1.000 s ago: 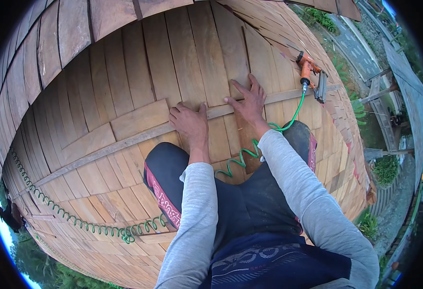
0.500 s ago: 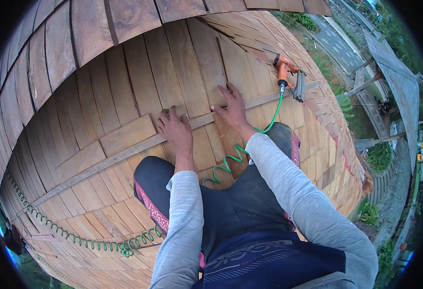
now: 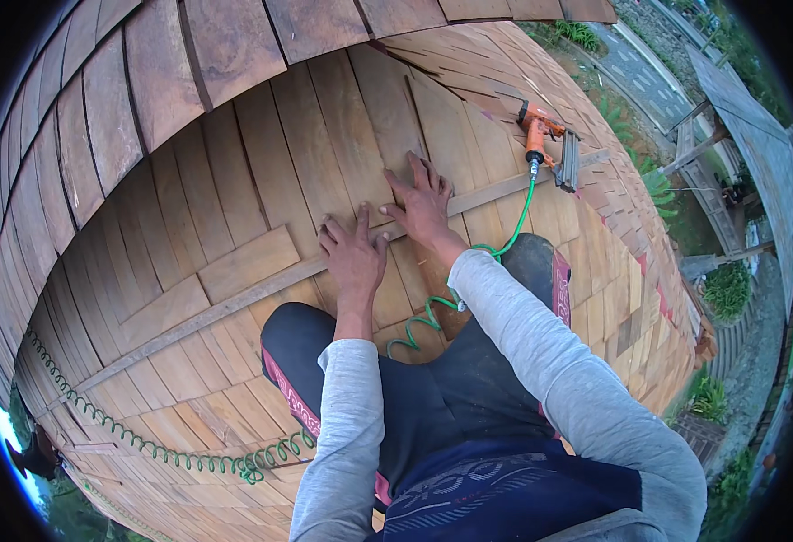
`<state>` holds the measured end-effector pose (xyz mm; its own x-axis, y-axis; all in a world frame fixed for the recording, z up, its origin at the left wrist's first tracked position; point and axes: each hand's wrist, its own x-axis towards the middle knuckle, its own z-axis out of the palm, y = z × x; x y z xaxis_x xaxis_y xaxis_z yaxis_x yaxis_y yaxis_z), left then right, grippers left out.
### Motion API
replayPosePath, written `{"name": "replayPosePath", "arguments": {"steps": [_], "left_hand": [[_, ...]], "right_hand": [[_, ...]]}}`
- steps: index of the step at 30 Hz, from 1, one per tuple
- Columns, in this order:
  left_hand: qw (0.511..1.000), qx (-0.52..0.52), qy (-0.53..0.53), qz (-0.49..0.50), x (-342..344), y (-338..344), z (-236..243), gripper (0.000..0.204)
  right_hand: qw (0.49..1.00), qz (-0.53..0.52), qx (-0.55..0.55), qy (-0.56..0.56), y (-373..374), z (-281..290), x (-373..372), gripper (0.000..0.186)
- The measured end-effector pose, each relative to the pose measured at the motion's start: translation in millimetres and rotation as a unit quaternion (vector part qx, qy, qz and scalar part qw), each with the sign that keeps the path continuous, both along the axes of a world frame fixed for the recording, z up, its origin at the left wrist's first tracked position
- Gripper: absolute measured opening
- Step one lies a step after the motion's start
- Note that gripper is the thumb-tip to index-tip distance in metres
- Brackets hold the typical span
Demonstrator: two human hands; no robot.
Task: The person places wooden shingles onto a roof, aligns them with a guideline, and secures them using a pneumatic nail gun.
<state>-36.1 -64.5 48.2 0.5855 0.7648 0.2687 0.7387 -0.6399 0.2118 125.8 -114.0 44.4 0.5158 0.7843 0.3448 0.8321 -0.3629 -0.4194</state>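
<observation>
My left hand (image 3: 356,257) lies palm down with fingers spread, across a thin wooden batten (image 3: 261,287) and the wooden shingles (image 3: 301,135) above it. Just up and to the right, my right hand (image 3: 424,206) also rests on the shingles at the batten, its fingers apart. Neither hand holds anything that I can see. Beyond my right hand, an orange nail gun (image 3: 538,135) lies by the batten's right end. A green coiled air hose (image 3: 523,221) runs from it back between my knees.
Two short shingles (image 3: 250,262) lie sideways along the batten at left. More green coiled hose (image 3: 179,459) trails across the lower left roof. A shingled upper roof edge (image 3: 234,54) curves overhead. At right the roof drops toward ground with a small shelter (image 3: 749,135).
My left hand has shifted right and my right hand slightly left, so they are closer together. The nail gun stays in place on the roof.
</observation>
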Motion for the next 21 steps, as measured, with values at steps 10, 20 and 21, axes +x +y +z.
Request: {"name": "replayPosePath", "arguments": {"steps": [10,20,21], "left_hand": [[0.999,0.013,0.035,-0.004,7,-5,-11,0.073],[0.999,-0.017,0.037,0.006,13,-9,-7,0.076],[0.999,-0.027,0.044,0.002,14,-10,-6,0.076]], "right_hand": [[0.974,-0.086,0.063,0.200,-3,2,51,0.053],[0.877,-0.066,0.193,0.435,18,-21,88,0.033],[0.866,-0.058,0.198,0.455,15,-24,94,0.032]]}}
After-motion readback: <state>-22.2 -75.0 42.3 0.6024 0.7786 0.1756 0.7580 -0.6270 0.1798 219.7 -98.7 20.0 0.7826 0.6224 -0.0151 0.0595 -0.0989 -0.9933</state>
